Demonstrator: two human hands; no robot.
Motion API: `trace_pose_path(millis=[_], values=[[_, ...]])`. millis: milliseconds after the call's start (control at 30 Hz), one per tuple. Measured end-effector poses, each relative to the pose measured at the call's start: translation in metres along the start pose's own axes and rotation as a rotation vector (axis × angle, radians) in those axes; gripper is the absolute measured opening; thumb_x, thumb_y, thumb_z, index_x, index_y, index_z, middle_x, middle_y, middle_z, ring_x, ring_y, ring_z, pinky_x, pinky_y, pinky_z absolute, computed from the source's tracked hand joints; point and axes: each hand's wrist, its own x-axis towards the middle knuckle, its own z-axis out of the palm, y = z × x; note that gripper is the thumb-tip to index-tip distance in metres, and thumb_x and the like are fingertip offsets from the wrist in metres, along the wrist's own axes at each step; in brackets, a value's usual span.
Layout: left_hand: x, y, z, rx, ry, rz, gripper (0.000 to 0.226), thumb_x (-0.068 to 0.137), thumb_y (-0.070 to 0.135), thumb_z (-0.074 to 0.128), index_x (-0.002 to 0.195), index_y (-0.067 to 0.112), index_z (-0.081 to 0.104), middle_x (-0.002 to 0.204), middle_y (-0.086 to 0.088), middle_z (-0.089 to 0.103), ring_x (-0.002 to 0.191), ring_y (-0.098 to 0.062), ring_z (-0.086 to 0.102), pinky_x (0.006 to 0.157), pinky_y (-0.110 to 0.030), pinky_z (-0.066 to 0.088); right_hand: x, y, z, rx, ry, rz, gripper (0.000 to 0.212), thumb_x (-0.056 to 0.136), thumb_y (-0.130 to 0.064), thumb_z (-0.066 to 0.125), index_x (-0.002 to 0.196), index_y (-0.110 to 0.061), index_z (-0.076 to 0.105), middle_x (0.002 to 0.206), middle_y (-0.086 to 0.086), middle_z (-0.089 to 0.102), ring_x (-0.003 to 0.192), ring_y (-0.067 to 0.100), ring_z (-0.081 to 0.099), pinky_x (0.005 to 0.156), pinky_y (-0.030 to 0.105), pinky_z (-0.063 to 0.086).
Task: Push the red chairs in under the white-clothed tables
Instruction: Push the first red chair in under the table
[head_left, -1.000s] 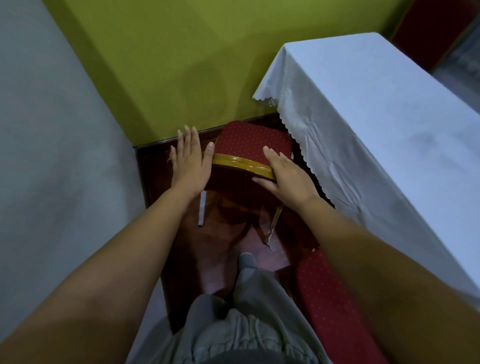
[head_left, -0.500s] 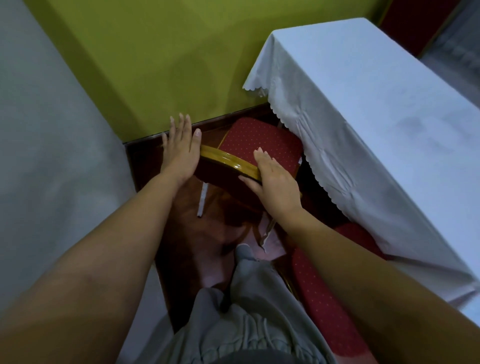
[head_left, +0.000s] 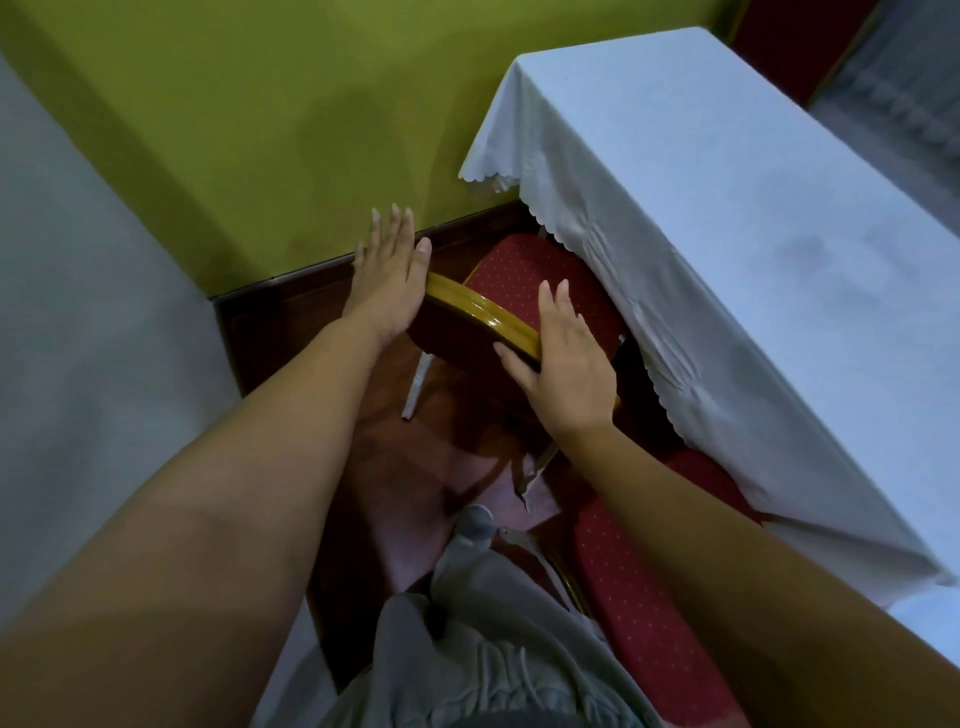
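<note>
A red chair (head_left: 524, 275) with a gold-trimmed back rail (head_left: 467, 306) stands at the corner of the white-clothed table (head_left: 727, 208). The far right part of its seat lies under the scalloped cloth edge. My left hand (head_left: 387, 280) lies flat against the left end of the rail, fingers straight. My right hand (head_left: 566, 374) lies over the rail's right end, fingers in front and thumb behind. A second red chair (head_left: 639, 597) sits lower right, its seat partly under the cloth and partly hidden by my right forearm.
A green wall (head_left: 311, 130) closes the space just beyond the chair, and a grey wall (head_left: 78, 364) runs along the left. Between them is a narrow strip of dark red floor (head_left: 291, 332). My grey-trousered leg (head_left: 493, 649) stands right behind the chair.
The chair has swung and slid to the right, so its seat now reaches under the cloth edge. Both hands stayed on the back rail and moved with it.
</note>
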Motion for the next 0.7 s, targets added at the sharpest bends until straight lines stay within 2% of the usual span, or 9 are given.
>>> trace_pose_path(millis=[133, 233, 400, 533, 700], values=[[0.037, 0.011, 0.006, 0.003, -0.023, 0.022, 0.059, 0.104, 0.042, 0.01, 0.154, 0.013, 0.0, 0.162, -0.004, -0.006, 0.147, -0.02, -0.017, 0.119, -0.042, -0.008, 0.027, 0.014, 0.003, -0.021, 0.006, 0.065, 0.085, 0.087, -0.067, 0.045, 0.149, -0.011, 0.029, 0.153, 0.013, 0.032, 0.135, 0.025, 0.041, 0.109, 0.034, 0.034], [0.063, 0.021, 0.011, 0.008, -0.045, 0.039, 0.059, 0.103, 0.042, 0.01, 0.154, 0.013, 0.0, 0.162, -0.004, -0.006, 0.147, -0.02, -0.016, 0.119, -0.042, -0.008, 0.049, 0.028, 0.01, -0.043, 0.03, 0.09, 0.084, 0.086, -0.068, 0.045, 0.147, -0.011, 0.033, 0.15, 0.011, 0.04, 0.132, 0.023, 0.046, 0.107, 0.034, 0.037], [0.106, 0.037, 0.017, 0.022, -0.088, 0.078, 0.06, 0.103, 0.044, 0.008, 0.153, 0.014, -0.003, 0.162, -0.002, -0.009, 0.146, -0.019, -0.018, 0.119, -0.042, -0.009, 0.081, 0.051, 0.018, -0.078, 0.037, 0.098, 0.082, 0.086, -0.067, 0.042, 0.144, -0.01, 0.039, 0.142, 0.007, 0.051, 0.122, 0.018, 0.056, 0.092, 0.03, 0.049], [0.131, 0.042, 0.021, 0.016, -0.091, 0.102, 0.059, 0.103, 0.042, 0.009, 0.153, 0.013, -0.001, 0.162, -0.002, -0.005, 0.147, -0.02, -0.017, 0.119, -0.043, -0.009, 0.099, 0.06, 0.021, -0.135, 0.088, 0.093, 0.075, 0.085, -0.063, 0.049, 0.137, -0.008, 0.049, 0.126, 0.008, 0.064, 0.102, 0.021, 0.067, 0.076, 0.03, 0.055], [0.16, 0.044, 0.021, 0.015, -0.099, 0.147, 0.059, 0.103, 0.042, 0.01, 0.154, 0.013, 0.001, 0.162, -0.003, -0.004, 0.147, -0.02, -0.016, 0.119, -0.043, -0.01, 0.118, 0.061, 0.028, -0.162, 0.14, 0.108, 0.073, 0.085, -0.061, 0.051, 0.132, -0.006, 0.054, 0.117, 0.012, 0.068, 0.098, 0.023, 0.069, 0.075, 0.031, 0.056]])
